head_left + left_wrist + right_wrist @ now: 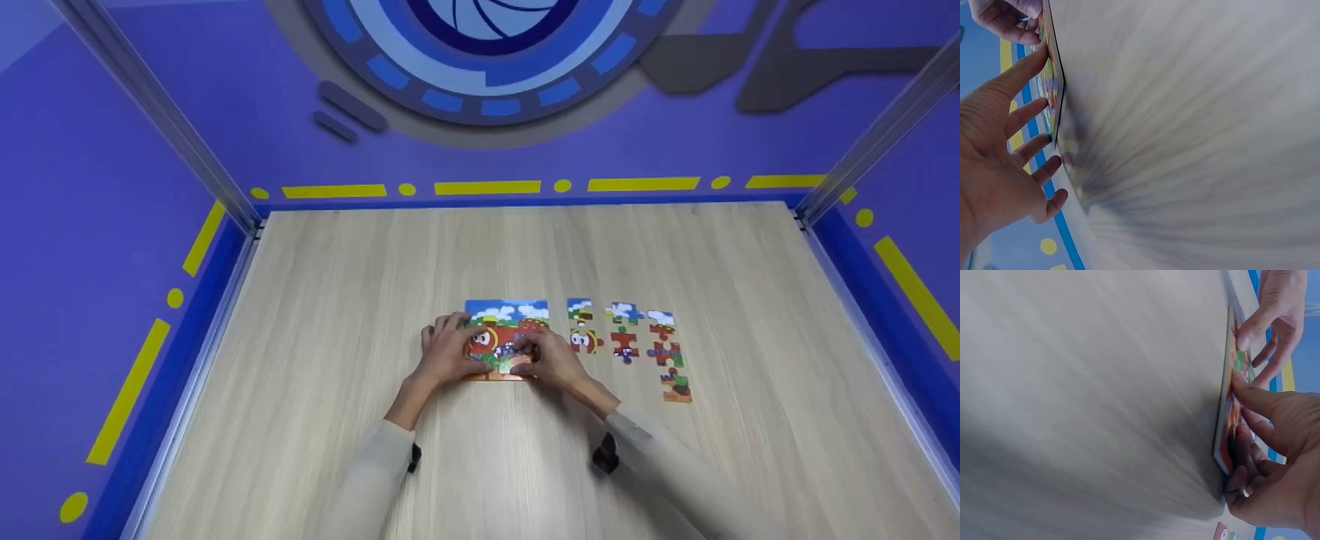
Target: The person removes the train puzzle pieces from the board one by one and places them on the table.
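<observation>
A jigsaw puzzle board (510,308) with a cartoon picture of sky, clouds and a red character with big eyes lies flat on the table. At its left side is my left hand (448,356), with fingers spread and the thumb and some fingertips touching the board. My right hand (556,361) is over the board's lower right, fingers bent; thumb and fingertips pinch a puzzle piece (517,361) against the surface. The fingers partly hide that piece. In the right wrist view, the thumb rests on the board (1223,433) near its front edge.
Right of the board, loose puzzle pieces lie in columns: an eye piece (581,341), a red piece (624,343), a cloud piece (625,311) and several others, including a lower corner piece (677,387). Blue printed walls (495,161) border the wooden table (360,285).
</observation>
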{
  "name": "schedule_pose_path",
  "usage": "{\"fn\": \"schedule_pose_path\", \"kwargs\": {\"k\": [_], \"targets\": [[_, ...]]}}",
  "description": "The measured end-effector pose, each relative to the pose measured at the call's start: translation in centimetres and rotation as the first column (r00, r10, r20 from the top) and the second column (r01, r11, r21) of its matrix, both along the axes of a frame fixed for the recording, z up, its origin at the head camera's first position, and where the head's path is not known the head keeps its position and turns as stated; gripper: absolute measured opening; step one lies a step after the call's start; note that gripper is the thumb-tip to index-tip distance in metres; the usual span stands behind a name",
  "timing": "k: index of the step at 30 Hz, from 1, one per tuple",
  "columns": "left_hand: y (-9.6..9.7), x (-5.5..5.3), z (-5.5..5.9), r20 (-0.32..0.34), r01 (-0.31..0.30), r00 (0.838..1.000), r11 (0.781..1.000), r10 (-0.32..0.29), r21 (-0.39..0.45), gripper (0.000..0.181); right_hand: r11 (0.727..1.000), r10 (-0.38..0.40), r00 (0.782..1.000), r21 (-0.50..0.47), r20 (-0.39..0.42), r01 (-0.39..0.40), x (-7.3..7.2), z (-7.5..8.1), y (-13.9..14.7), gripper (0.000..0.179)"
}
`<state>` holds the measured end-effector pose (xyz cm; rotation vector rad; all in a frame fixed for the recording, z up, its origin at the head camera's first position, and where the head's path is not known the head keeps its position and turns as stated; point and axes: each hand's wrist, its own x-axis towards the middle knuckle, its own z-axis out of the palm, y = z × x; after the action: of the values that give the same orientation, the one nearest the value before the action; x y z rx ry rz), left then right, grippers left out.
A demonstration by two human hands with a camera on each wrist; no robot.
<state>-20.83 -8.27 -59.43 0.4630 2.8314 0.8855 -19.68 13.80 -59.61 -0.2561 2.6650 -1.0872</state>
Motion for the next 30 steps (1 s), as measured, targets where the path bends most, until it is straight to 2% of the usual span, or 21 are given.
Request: {"fn": "schedule_pose_path", "kwargs": {"k": [4, 10, 15, 19, 24, 30], "targets": [[0.1, -0.1, -0.1, -0.009, -0.004, 1.0, 1.0, 0.004, -0.004, 0.065, 1.0, 0.021, 1.0, -0.014, 0.014, -0.021, -0.4, 0.2, 0.0, 0.029], [0.1, -0.1, 0.0, -0.004, -0.004, 1.0, 1.0, 0.004, 0.008, 0.066, 0.998, 0.025, 0.999, -0.063, -0.038, -0.027, -0.3, -0.1, 0.2, 0.027], [0.1, -0.2, 0.1, 0.003, 0.002, 1.0, 1.0, -0.002, 0.005, 0.066, 0.994, 0.019, 0.998, -0.106, -0.057, -0.025, -0.2, -0.1, 0.3, 0.03], [0.2, -0.2, 0.2, 0.011, 0.012, 1.0, 1.0, -0.012, -0.011, 0.066, 0.988, 0.034, 0.997, -0.149, -0.073, -0.045, -0.1, 0.0, 0.6, 0.026], [0.3, -0.1, 0.4, 0.002, 0.013, 1.0, 1.0, -0.013, -0.027, 0.067, 0.979, 0.055, 0.997, -0.192, -0.053, -0.064, 0.1, 0.3, 1.1, 0.023], [0.2, 0.0, 0.4, 0.022, 0.031, 0.999, 0.999, -0.03, -0.023, 0.066, 0.977, 0.025, 1.0, -0.21, -0.009, -0.026, 1.0, 1.1, 2.5, 0.026]]}}
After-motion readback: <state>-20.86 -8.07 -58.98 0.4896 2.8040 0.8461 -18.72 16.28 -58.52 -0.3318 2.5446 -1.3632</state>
